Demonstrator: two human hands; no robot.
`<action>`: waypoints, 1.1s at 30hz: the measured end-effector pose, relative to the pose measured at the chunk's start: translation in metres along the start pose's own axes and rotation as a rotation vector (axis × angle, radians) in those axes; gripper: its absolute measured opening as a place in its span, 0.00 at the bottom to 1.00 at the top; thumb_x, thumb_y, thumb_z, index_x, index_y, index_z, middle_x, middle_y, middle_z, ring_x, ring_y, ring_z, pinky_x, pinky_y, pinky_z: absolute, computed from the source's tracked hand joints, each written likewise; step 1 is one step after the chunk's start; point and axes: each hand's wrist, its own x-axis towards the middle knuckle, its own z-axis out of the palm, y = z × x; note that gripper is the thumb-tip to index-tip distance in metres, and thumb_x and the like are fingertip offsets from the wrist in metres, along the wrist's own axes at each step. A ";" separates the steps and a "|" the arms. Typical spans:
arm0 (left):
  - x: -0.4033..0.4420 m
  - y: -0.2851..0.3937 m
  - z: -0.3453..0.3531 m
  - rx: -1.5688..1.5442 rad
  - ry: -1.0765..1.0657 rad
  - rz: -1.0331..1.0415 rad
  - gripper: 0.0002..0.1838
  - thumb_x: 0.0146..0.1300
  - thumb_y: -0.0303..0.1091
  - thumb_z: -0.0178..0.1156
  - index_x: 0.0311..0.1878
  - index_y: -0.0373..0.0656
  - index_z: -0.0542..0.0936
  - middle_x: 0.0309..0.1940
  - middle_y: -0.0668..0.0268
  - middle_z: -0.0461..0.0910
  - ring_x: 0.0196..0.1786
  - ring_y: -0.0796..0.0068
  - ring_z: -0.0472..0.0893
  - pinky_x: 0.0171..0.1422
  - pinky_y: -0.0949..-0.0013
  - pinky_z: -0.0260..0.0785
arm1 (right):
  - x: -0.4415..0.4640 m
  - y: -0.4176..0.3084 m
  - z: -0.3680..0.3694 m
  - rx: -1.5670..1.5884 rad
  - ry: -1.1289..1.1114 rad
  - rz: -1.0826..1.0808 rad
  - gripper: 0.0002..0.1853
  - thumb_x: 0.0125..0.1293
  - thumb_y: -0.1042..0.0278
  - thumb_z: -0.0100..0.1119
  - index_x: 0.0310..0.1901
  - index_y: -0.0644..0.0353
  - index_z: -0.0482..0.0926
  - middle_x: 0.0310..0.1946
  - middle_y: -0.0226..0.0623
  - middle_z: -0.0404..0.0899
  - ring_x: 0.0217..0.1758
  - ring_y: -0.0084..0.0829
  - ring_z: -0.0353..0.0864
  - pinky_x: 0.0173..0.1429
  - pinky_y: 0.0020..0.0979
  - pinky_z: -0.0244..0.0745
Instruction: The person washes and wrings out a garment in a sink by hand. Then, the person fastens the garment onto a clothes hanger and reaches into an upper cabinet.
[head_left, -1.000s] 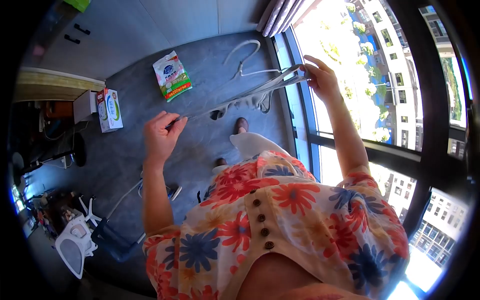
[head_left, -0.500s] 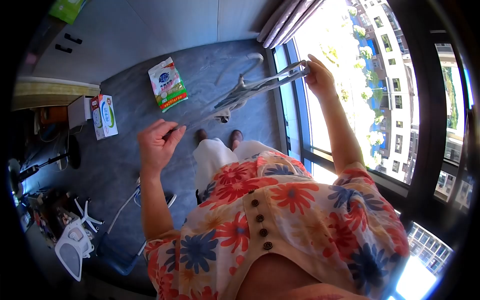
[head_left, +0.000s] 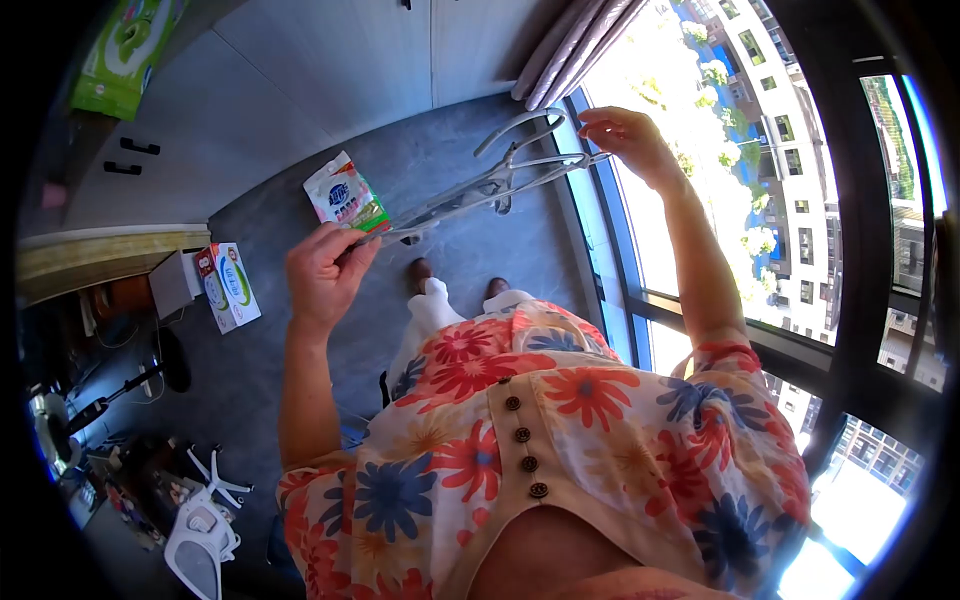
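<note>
A grey clothes hanger (head_left: 455, 203) with a curved hook (head_left: 515, 124) hangs tilted in the air before me, its right end higher. My left hand (head_left: 328, 272) pinches its left end between thumb and fingers. Close by the hanger's right end is my right hand (head_left: 632, 143), raised with its fingers stretched out and apart. Whether the palm side touches the tip, I cannot tell. Small clip-like pieces show under the bar, too fine to make out.
A white, green and red bag (head_left: 345, 195) lies on the grey floor (head_left: 265, 260) beyond the hanger. A white box (head_left: 228, 288) stands at left, near a white chair (head_left: 200, 540). A green packet (head_left: 125, 60) sits upper left. Tall windows (head_left: 770, 240) line the right.
My right hand has loosened from the hanger's right end, its fingers now spread. The hanger's hook has swung right and is sharper. My left hand keeps its pinch. The view has shifted slightly.
</note>
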 end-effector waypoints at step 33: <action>0.009 -0.013 -0.044 0.034 -0.041 -0.157 0.09 0.47 0.24 0.66 0.34 0.36 0.79 0.28 0.73 0.73 0.24 0.88 0.66 0.27 0.82 0.57 | 0.006 -0.017 0.042 0.032 -0.239 -0.206 0.24 0.58 0.44 0.55 0.33 0.62 0.79 0.23 0.33 0.77 0.20 0.21 0.68 0.25 0.27 0.65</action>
